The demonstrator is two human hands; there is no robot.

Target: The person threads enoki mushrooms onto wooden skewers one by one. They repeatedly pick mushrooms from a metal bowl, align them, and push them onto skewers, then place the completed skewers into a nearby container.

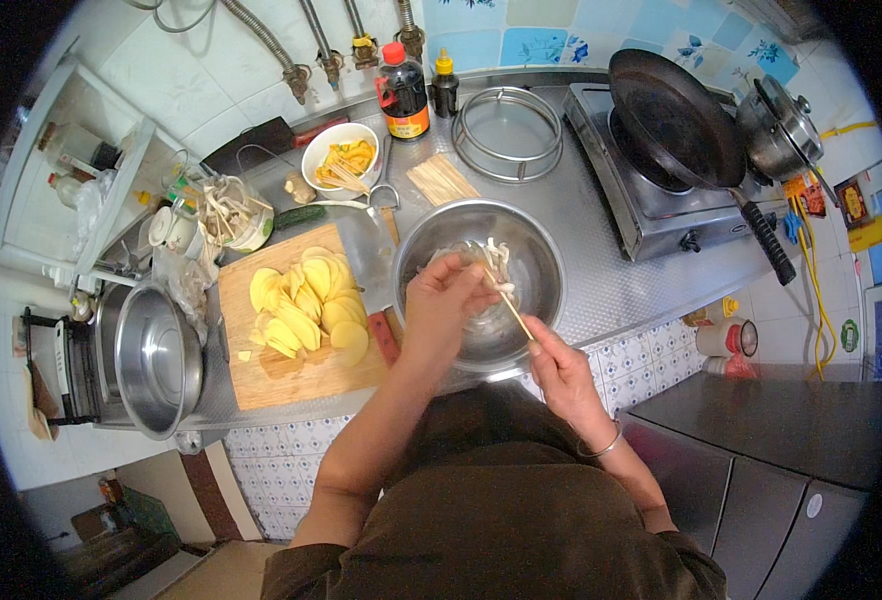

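Note:
My right hand (565, 371) grips the lower end of a thin bamboo skewer (518, 316), which slants up to the left. My left hand (441, 304) pinches at the skewer's far end, where a pale mushroom piece (505, 288) sits against the stick; the fingers partly hide it. Both hands are over a stainless steel bowl (550, 255). More pale mushroom strips (496, 251) lie inside, partly covered by my left hand. Left of the bowl, a wooden cutting board (250, 390) bears sliced potato (298, 292) and a cleaver (370, 259) with a red handle.
Bamboo skewers (441, 180) lie behind the bowl. A tub of skewered mushrooms (235, 210), a white bowl (342, 131) of yellow food, and sauce bottles (403, 94) stand farther back. On the right, a wok (673, 120) rests on a gas stove (636, 210). An empty steel basin (157, 360) is left.

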